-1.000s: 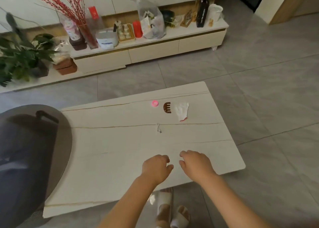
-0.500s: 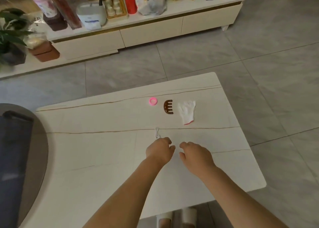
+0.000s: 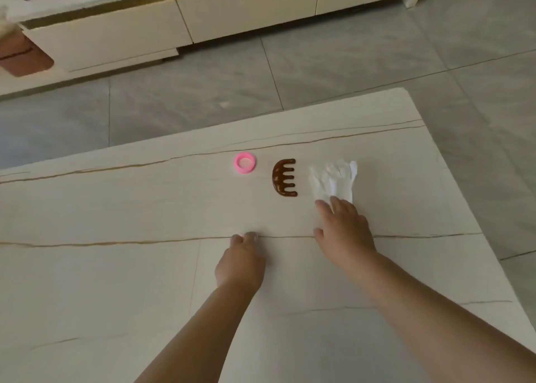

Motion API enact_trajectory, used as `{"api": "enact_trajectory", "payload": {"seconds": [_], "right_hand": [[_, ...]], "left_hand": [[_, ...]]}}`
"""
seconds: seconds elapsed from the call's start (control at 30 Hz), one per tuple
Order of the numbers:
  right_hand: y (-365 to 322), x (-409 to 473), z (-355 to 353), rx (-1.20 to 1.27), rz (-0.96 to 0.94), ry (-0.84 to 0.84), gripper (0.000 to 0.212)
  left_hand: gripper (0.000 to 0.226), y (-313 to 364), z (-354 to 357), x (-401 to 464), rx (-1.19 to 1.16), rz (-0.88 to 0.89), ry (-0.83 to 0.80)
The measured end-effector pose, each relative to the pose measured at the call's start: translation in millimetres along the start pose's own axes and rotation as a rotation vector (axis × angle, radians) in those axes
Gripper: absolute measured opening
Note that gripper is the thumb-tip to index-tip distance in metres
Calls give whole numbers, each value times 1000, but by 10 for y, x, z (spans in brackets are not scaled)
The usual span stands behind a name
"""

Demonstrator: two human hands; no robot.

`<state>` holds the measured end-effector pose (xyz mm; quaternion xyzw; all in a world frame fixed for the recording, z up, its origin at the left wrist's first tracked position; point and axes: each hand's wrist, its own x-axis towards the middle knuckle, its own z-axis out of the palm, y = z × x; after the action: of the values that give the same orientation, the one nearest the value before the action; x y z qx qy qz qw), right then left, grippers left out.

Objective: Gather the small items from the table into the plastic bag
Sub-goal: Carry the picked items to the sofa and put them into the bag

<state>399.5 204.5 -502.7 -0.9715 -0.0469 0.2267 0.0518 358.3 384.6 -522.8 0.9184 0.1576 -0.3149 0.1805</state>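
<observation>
On the white marble table (image 3: 116, 208) lie a pink ring (image 3: 245, 163), a brown wide-toothed comb (image 3: 285, 178) and a white glove (image 3: 333, 179), in a row from left to right. My right hand (image 3: 345, 228) reaches forward with its fingers extended, and the fingertips touch the glove's near edge. My left hand (image 3: 240, 260) rests on the table with fingertips bunched, pinching at the spot where a small white item lay. That item is hidden under the fingers. No plastic bag is in view.
A low cream cabinet with drawers (image 3: 246, 14) runs along the far wall, with a brown box (image 3: 23, 57) on its lower ledge at left. Grey floor tiles (image 3: 319, 72) separate it from the table. The table's right edge slants down past my right arm.
The view has tilted down and closer to the table. My left hand has closed over the small white item. My right hand has moved forward and right to the glove, with its fingers extended.
</observation>
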Motion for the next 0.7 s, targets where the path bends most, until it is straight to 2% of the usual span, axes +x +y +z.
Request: {"api": "enact_trajectory", "payload": {"seconds": [0.2,0.37,0.47,0.53,0.7], "right_hand": [[190,526,300,-14,74,61,60],[241,675,417,14,102,7,67],[263,685,380,-19,32,73,59],[279,715,299,-42,2,60,66],[185,859,77,27,-19,162,76]], "left_hand": [[45,88,251,373,-154,-80,78],[47,128,335,527,-351,-49,146],[29,160,260,614,-454,-39,182],[17,178,140,686,-488,-44,198],[30,257,-254,963,-446,15,248]]}}
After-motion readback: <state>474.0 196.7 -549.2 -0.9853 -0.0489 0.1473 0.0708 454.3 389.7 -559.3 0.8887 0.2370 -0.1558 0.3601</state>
